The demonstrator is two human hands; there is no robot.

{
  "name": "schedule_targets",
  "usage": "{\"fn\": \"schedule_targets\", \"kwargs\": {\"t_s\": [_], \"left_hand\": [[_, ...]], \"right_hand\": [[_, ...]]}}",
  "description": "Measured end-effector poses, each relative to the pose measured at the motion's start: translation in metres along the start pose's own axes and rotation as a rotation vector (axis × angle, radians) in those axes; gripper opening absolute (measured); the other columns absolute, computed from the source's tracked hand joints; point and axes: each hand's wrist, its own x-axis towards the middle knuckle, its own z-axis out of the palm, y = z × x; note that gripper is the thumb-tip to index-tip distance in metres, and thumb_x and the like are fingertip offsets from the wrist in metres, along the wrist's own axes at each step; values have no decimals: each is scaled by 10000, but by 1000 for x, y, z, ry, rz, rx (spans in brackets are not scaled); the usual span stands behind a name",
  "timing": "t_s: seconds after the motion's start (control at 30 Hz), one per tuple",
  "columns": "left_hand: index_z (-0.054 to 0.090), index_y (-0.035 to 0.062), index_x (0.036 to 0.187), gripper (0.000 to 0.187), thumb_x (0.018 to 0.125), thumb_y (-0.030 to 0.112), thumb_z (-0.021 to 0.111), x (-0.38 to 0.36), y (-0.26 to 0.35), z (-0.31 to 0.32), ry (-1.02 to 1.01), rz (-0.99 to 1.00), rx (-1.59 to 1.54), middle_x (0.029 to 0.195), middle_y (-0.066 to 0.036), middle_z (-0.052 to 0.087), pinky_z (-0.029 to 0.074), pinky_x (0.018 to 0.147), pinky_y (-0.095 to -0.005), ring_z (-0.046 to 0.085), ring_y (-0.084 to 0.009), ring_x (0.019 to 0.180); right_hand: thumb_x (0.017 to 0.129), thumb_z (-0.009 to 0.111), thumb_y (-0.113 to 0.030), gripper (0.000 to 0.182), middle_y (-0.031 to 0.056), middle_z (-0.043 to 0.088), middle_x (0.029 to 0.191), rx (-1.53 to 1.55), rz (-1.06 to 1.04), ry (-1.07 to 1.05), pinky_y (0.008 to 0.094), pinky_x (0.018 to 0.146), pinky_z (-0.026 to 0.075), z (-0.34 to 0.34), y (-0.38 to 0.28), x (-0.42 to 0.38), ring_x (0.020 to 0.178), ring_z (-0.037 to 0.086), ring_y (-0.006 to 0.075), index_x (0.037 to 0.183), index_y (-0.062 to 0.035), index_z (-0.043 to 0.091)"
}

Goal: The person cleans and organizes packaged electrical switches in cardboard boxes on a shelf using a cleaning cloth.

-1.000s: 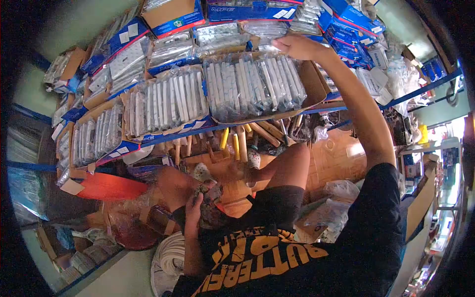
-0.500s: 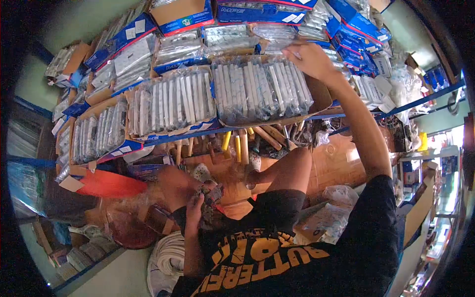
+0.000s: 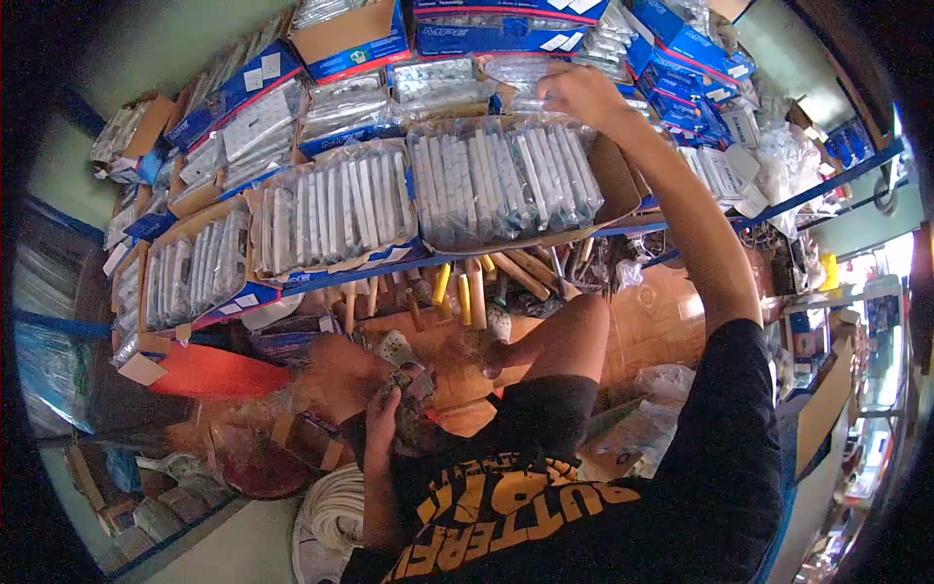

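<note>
My right hand (image 3: 586, 99) reaches over the back of the front box, fingers bent and drawn together at the plastic-wrapped packs (image 3: 530, 68) in the row behind. Whatever is between its fingertips cannot be made out. Just below that hand, slim white pieces in clear bags (image 3: 506, 180) stand on edge, side by side, in an open cardboard box (image 3: 619, 185). Down by my lap, my left hand (image 3: 383, 414) is closed around small grey and dark pieces (image 3: 416, 384), whose kind is too blurred to tell.
Blue MPE boxes (image 3: 501, 37) are stacked at the back. Another box of wrapped white pieces (image 3: 336, 209) stands to the left on the shelf. Wooden and yellow handles (image 3: 464, 297) stick out beneath the shelf's blue edge. Coiled white cable (image 3: 336, 506) lies at lower left.
My right hand has shifted slightly left and up, its fingers more bent over the packs behind. The whole view has moved a little. My left hand keeps its hold by my lap.
</note>
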Motion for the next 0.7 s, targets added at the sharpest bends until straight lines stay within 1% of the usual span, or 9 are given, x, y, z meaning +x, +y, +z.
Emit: {"fn": "schedule_targets", "kwargs": {"t_s": [0.03,0.17,0.27,0.33,0.37,0.43,0.6,0.67,0.7], "left_hand": [[594,-17,1113,511,911,453,580,-4,8,-1,-80,-6,-64,1065,-90,597,398,879,-349,529,-202,971],[590,-20,1098,512,905,454,590,-2,0,0,-68,26,-145,1046,-70,592,399,869,-348,522,-198,961],[589,-19,1098,493,908,436,592,-6,10,3,44,-37,-22,1041,-57,592,401,871,-349,523,-193,965],[588,-6,1202,600,845,471,661,-9,21,3,25,-137,-33,1212,-115,590,372,987,-359,524,-258,1126],[588,-6,1202,600,845,471,661,-10,18,4,22,-137,-31,1212,-115,590,372,987,-359,524,-258,1126],[584,-38,1112,567,890,485,589,-7,14,5,42,-29,39,1002,-104,593,396,885,-377,536,-234,951],[577,-43,1130,570,892,476,587,-10,8,0,59,75,188,1055,-133,611,397,911,-382,555,-263,1002],[577,-41,1137,561,896,465,587,-15,18,1,27,68,261,1081,-143,616,397,922,-384,558,-270,1025],[573,-41,1147,580,892,480,584,-18,23,4,43,50,169,1106,-155,611,395,927,-391,554,-276,1043]], "right_hand": [[784,671,-160,129,105,646,998,-48,27,-3,421,770,503,-4,-5,5,895,632,327,874,-69,666],[779,666,-149,95,87,634,987,-91,3,-100,421,792,502,-7,-4,10,926,623,316,839,-78,648],[767,677,-166,112,70,634,986,37,-34,-79,422,817,496,-12,8,13,960,612,309,842,-89,647],[761,680,-170,112,58,635,976,54,-63,-51,418,824,493,-12,14,13,967,609,302,827,-88,643],[754,684,-173,113,46,636,965,71,-89,-20,415,831,489,-11,16,11,974,607,296,811,-87,638],[754,684,-172,113,43,638,956,-11,-104,12,413,832,486,1,11,7,971,608,294,808,-87,634],[755,686,-173,130,42,641,938,-124,-52,23,413,813,485,13,13,16,953,614,287,824,-88,615],[778,684,-201,156,57,642,928,-74,-61,-123,421,790,482,7,18,17,940,617,294,849,-87,604],[778,684,-201,156,57,642,928,-76,-58,-124,421,790,482,3,22,16,940,617,294,849,-87,604]]}}
